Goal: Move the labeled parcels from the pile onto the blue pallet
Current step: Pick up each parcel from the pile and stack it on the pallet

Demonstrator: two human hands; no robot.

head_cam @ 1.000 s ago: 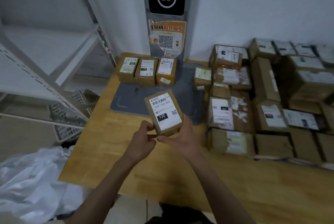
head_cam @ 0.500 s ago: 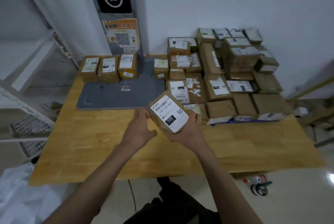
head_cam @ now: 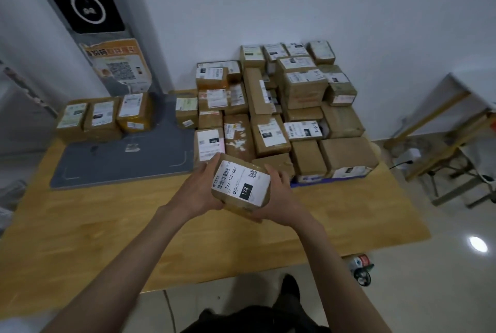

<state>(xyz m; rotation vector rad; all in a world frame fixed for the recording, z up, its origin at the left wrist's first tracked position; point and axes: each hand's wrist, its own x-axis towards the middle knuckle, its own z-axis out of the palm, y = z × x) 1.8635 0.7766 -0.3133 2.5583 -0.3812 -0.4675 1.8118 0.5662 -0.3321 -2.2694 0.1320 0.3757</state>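
Head view, the only one: both hands hold one labeled parcel (head_cam: 240,188) in the air above the wooden table (head_cam: 107,225), just in front of the near-left corner of the big parcel stack (head_cam: 281,107). Left hand (head_cam: 200,191) cups the parcel's left side, fingers curled round the far-left edge with the thumb at the near edge; right hand (head_cam: 279,195) wraps the right side and underside, fingers curled over the far-right edge. Two-handed side grip probably keeps the white label (reads 122-122-007, with a black 122 block) face up and readable, tilted toward the camera. The stack sits on the blue pallet (head_cam: 330,178), of which only a thin blue strip shows under the stack's near-right boxes, so the pallet looks nearly full. Left of the stack lies a grey mat (head_cam: 107,163) with three parcels (head_cam: 103,117) lined up along its far-left edge and one more parcel (head_cam: 186,112) at its far-right corner, touching the stack; that looks like what is left of the source pile. Behind the mat stands a grey kiosk post (head_cam: 88,10) with an orange QR poster (head_cam: 118,65). Judgement: carry step is mid-way, parcel not yet set down; free spots are hard to see, so it likely goes on top of the stack's near-left boxes. Right of the stack, a wooden frame (head_cam: 442,144) on the floor.
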